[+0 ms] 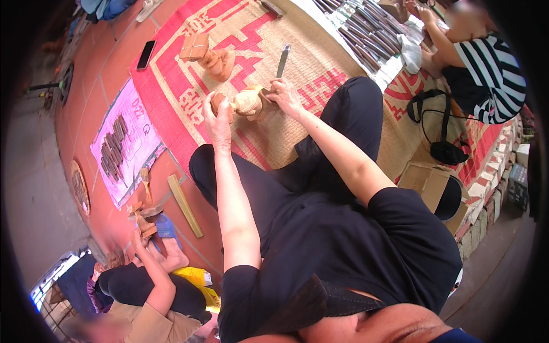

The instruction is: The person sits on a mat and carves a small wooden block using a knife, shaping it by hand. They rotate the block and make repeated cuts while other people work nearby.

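My left hand point(219, 123) grips the blocky end of a pale carved wooden figure point(249, 104), held above the mat in front of my crossed legs. My right hand point(286, 96) is closed at the figure's other end. From its fingers a slim grey metal tool point(283, 60) with a bright tip points away from me. A small dark edge shows between these fingers and the wood; whether it belongs to the tool I cannot tell. Beyond my left hand, a second carved wooden figure point(218, 64) with a square block base lies on the mat.
A red and tan woven mat point(251, 34) covers the floor. A phone point(146, 55) lies at its left edge. Several carving tools rest on a pink sheet point(128, 91) at left; more lie far right. Co-workers sit lower left and upper right, near a black bag point(449, 151).
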Motion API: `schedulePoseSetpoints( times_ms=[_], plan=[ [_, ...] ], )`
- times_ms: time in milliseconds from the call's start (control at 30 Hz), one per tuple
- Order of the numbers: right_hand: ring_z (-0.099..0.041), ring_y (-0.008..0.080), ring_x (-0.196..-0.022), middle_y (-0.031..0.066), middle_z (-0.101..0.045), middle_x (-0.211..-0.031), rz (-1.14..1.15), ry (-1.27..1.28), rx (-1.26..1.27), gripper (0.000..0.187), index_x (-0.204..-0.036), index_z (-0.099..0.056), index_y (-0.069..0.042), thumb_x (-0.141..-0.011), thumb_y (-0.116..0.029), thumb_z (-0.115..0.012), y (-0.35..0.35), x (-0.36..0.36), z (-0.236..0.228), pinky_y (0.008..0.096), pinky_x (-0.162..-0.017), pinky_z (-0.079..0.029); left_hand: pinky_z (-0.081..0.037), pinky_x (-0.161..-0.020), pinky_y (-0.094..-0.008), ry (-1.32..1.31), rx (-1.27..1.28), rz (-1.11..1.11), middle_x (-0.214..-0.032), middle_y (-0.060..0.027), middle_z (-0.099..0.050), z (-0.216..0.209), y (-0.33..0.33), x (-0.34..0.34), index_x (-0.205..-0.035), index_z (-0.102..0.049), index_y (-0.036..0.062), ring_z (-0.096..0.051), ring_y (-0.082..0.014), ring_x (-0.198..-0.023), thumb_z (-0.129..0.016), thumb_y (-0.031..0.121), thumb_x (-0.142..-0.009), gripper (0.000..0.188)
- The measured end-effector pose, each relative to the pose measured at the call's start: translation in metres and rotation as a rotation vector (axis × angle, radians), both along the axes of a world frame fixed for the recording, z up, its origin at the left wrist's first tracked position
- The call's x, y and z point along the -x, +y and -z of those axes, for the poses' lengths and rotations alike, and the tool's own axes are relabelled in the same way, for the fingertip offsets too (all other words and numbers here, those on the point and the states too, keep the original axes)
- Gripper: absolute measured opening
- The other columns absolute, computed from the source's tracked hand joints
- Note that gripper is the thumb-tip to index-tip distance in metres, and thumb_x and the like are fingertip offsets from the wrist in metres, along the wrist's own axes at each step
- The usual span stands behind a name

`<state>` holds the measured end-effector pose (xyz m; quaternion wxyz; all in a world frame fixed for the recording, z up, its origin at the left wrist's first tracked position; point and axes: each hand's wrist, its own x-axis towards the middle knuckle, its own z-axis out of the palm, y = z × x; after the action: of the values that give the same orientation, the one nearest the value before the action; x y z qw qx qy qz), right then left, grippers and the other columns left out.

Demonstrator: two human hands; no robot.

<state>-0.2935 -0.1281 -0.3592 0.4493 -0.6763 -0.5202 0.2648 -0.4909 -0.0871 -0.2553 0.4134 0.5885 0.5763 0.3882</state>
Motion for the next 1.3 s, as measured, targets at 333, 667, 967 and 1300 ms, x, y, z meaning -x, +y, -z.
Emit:
schedulePoseSetpoints(
  times_ms=[333,667,967,1300],
  plan=[
    [-0.057,0.0326,-0.097,0.0096,-0.06,-0.114,-0.058,0.118,-0.102,0.023,-0.08,-0.061,-0.006,-0.07,-0.022,-0.074,-0.005,0.019,-0.002,0.0402,-0.083,-0.047,-0.04,-0.098,-0.0343,-0.069,0.047,-0.047,-0.122,-0.0158,-0.055,0.004,0.006,0.002,-0.124,-0.052,0.0007,-0.053,-0.0246,-0.112,-0.062,0.03,-0.085,0.05],
    [-0.058,0.0317,-0.1,0.0114,-0.06,-0.115,-0.249,0.203,-0.093,0.028,-0.091,-0.061,-0.003,-0.072,-0.02,-0.073,-0.002,0.03,-0.026,0.0405,-0.087,-0.047,-0.037,-0.102,-0.0349,0.002,0.0,0.004,-0.126,-0.0157,-0.055,-0.006,0.005,-0.012,-0.125,-0.052,0.0006,-0.051,-0.0262,-0.118,-0.064,0.032,-0.084,0.054],
    [-0.056,0.0297,-0.104,0.0106,-0.058,-0.118,-0.292,0.042,-0.171,0.029,-0.096,-0.065,-0.004,-0.072,-0.017,-0.073,0.004,0.033,-0.044,0.0386,-0.09,-0.046,-0.042,-0.094,-0.0342,0.092,-0.044,0.015,-0.119,-0.015,-0.056,-0.013,0.003,-0.016,-0.125,-0.051,0.0011,-0.055,-0.0242,-0.108,-0.062,0.034,-0.084,0.054],
    [-0.056,0.028,-0.105,0.01,-0.058,-0.12,-0.211,-0.055,-0.049,0.025,-0.096,-0.066,-0.006,-0.075,-0.019,-0.072,0.002,0.003,-0.022,0.0381,-0.089,-0.047,-0.043,-0.092,-0.033,0.024,0.002,-0.045,-0.118,-0.0133,-0.057,0.004,0.005,-0.004,-0.125,-0.051,0.0031,-0.056,-0.0231,-0.106,-0.062,0.035,-0.085,0.052]
  ],
)
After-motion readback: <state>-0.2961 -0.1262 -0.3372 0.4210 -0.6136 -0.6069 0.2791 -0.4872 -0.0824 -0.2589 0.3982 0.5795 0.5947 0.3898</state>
